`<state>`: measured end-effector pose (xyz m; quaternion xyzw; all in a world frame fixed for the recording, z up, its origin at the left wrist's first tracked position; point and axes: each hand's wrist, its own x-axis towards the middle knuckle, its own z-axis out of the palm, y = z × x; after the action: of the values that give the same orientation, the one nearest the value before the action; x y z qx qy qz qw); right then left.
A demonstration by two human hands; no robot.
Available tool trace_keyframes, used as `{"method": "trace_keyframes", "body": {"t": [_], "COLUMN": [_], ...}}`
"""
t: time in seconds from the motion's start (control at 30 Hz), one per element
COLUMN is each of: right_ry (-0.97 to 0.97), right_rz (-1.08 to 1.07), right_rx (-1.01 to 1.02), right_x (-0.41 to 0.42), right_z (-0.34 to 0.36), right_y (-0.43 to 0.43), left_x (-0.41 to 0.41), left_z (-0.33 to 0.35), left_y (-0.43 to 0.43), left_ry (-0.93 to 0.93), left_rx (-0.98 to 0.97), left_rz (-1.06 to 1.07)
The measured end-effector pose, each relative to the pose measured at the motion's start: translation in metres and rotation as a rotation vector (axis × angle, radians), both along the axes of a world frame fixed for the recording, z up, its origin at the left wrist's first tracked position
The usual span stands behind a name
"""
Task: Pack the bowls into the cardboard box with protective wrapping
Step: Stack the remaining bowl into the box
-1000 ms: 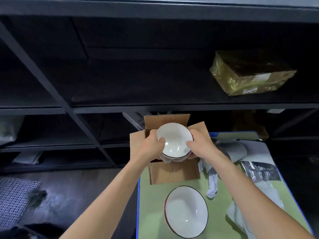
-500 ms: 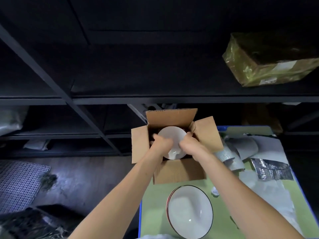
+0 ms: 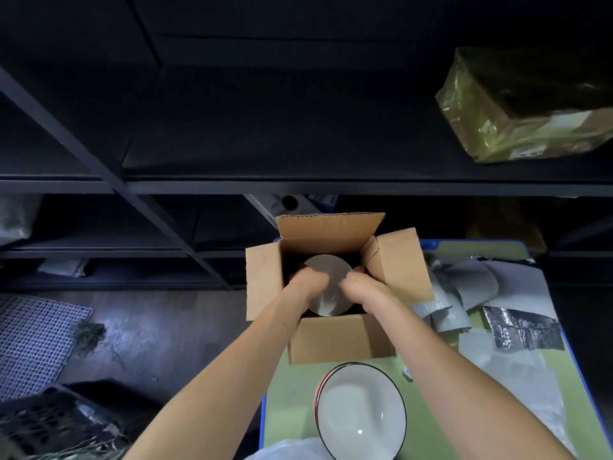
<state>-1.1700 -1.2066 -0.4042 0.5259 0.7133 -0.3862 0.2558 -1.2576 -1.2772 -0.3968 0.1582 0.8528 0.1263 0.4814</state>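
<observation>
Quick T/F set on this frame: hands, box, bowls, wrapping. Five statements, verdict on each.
1. The left hand and right hand both grip a white bowl inside the cardboard box. True.
2. The box's top flaps are folded shut. False: all visible flaps stand open.
3. A second white bowl sits on the green table, on the near side of the box. True.
4. The wrapping sheets lie to the left of the box. False: they lie on the table to its right.
5. A yellow-wrapped parcel rests on the shelf above. True.
</observation>
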Motion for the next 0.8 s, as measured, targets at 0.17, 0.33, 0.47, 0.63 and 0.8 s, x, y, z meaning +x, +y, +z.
{"method": "trace_keyframes", "body": {"t": [0.17,0.33,0.47,0.63,0.8], "right_ry": [0.0,-0.007,-0.032,-0.06,-0.078], "right_rz": [-0.139,-0.09,-0.083,-0.034,0.063], "right_rx": [-0.018,-0.036,0.015,0.057,0.061], "right_x": [-0.002,-0.005,-0.003,-0.006,-0.005], "right_z": [0.0,0.003,0.002,0.008,0.013], "right_y": [-0.003,-0.005,-0.005,-0.005,-0.007], "left_x": [0.001,-0.001,0.0,0.001,0.0], "left_z": [0.002,0.003,0.007,0.01,0.012], "left_y": [0.001,0.002,0.002,0.002,0.003], "left_ry": [-0.003,-0.03,-0.031,-0.049,-0.04], "left_rx": [0.032,0.046,0.069,0.098,0.105], "left_rz": [-0.103,-0.093,-0.077,-0.08,-0.06]}}
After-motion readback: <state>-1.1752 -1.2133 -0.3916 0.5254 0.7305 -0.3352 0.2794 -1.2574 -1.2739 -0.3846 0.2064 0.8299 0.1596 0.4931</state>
